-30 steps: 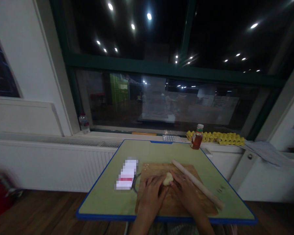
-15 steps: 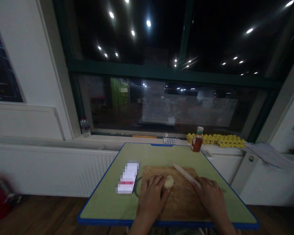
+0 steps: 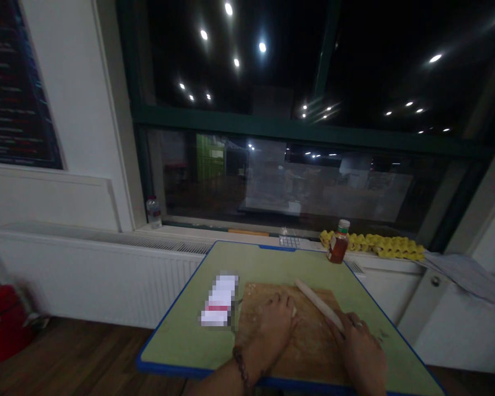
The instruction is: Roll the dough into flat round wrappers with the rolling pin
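Note:
A wooden cutting board (image 3: 256,297) lies on the pale green table. My left hand (image 3: 277,319) is over the board with its fingers bent down around a piece of dough (image 3: 294,312). Only a small pale edge of the dough shows beside the fingertips; the rest is under the hand. My right hand (image 3: 361,346) is closed round the near end of a wooden rolling pin (image 3: 318,301), which slants across the right side of the board. Traces of flour mark the wood.
On the table (image 3: 177,341), left of the board, lies a phone (image 3: 220,300) with a lit, blurred screen. A bottle of reddish-brown liquid (image 3: 338,245) stands at the far right corner. Yellow egg trays (image 3: 379,245) lie along the windowsill behind. A red bucket-like object (image 3: 4,322) is on the floor.
My left hand has moved right and over the dough, now covering most of it. My right hand keeps its grip on the rolling pin. The view has turned slightly to the left.

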Demonstrator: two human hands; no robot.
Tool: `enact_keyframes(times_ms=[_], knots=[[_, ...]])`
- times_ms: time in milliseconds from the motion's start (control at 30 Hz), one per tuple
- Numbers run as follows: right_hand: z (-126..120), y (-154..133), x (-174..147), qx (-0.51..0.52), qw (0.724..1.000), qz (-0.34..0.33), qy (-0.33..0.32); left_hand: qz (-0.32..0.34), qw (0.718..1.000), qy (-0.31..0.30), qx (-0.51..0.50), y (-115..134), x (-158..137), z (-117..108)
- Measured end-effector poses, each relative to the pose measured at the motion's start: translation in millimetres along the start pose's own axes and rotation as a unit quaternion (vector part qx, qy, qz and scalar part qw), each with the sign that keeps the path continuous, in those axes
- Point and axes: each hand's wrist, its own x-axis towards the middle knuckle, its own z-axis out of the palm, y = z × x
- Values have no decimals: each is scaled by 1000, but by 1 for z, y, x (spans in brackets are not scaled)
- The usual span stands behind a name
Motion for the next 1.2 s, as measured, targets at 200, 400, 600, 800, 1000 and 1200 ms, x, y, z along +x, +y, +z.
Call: enact_keyframes(times_ms=[200,400,600,800,1000,1200], knots=[[0,-1,0,8,1000,-2,6,79,997,1,-12,-11,4,2],[0,-1,0,9,1000,-1,6,180,982,22,-60,-29,5,-17],[-1,-2,0,19,1000,7,6,157,978,22,-135,-29,10,-31],[1,-1,1,23,1000,2,4,133,959,11,-251,-21,3,-8],[2,-2,2,17,1000,10,7,72,967,2,-246,-23,9,-24],[4,-2,3,25,1000,17,-4,105,973,-25,-202,-17,13,-34]])
